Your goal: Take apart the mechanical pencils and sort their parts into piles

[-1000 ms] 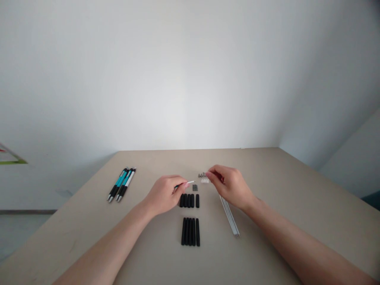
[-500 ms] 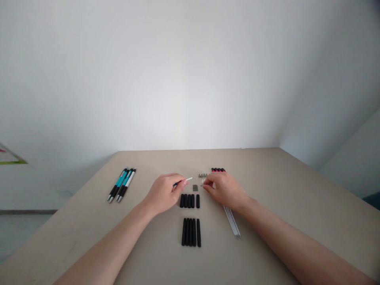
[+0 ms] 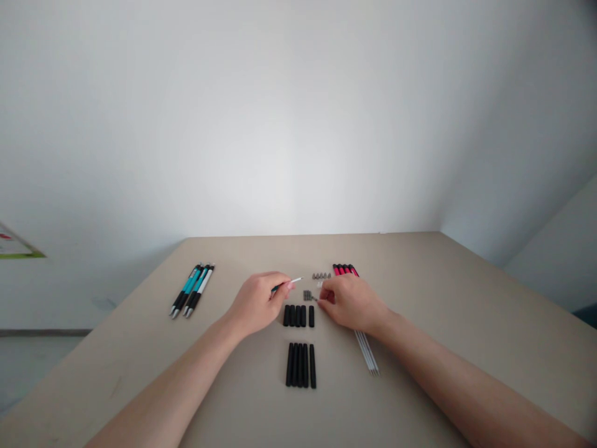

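Observation:
My left hand [image 3: 261, 302] is closed in a pinch on a thin white pen refill [image 3: 297, 279], its tip pointing right; a dark teal piece, perhaps a barrel, shows behind the fingers. My right hand [image 3: 352, 302] is closed, thumb and finger at a small grey spring [image 3: 314, 298] beside the little group of springs [image 3: 306, 295]. Just beyond lie a row of grey metal pen tips [image 3: 321, 275] and some small clear pieces [image 3: 319, 284]. The right hand partly covers pink barrels [image 3: 344, 269] and white refills [image 3: 367, 354].
Short black grips [image 3: 298, 316] form a row in the middle, with longer black tubes [image 3: 298, 366] nearer me. Several whole pens [image 3: 192, 290], teal and white with black grips, lie at the left of the beige table [image 3: 410, 267]. A wall [image 3: 289, 124] rises behind it.
My right hand has moved slightly down and towards me, its fingertips now at the springs. More of the pink barrels and metal tips shows. My left hand stays in place.

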The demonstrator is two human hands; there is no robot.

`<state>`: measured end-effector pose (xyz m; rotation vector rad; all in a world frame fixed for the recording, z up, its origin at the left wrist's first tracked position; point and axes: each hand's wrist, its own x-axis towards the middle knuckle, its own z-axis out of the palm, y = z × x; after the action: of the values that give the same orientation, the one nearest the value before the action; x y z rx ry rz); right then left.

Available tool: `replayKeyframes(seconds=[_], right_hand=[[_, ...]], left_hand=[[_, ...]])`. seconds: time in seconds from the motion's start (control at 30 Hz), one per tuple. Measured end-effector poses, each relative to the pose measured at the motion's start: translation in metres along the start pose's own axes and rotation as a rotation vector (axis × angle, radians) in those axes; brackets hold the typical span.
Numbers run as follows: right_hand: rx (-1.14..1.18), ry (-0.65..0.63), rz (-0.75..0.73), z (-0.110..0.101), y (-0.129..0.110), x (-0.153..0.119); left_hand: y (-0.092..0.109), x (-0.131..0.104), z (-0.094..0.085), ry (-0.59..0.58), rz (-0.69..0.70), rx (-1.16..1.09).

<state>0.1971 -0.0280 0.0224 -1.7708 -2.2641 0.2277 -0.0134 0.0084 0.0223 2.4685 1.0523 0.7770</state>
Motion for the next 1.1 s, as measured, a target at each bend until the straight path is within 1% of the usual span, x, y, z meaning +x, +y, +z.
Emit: replayKeyframes(seconds=[0.27, 0.53, 1.1], right_hand=[[-0.022, 0.015, 0.045, 0.0033, 0.001, 0.0026], [0.003, 0.012, -0.046, 0.0018, -0.0004, 0.0009], [-0.022, 0.021, -0.02, 0.007, -0.0013, 0.005]], left_hand=[[0.0012, 0.0, -0.0007, 0.004, -0.009, 0.0], [-0.0002, 0.0001, -0.001, 0.007, -0.002, 0.001], [-0.0011, 0.0012, 0.0007, 0.01, -0.007, 0.001]])
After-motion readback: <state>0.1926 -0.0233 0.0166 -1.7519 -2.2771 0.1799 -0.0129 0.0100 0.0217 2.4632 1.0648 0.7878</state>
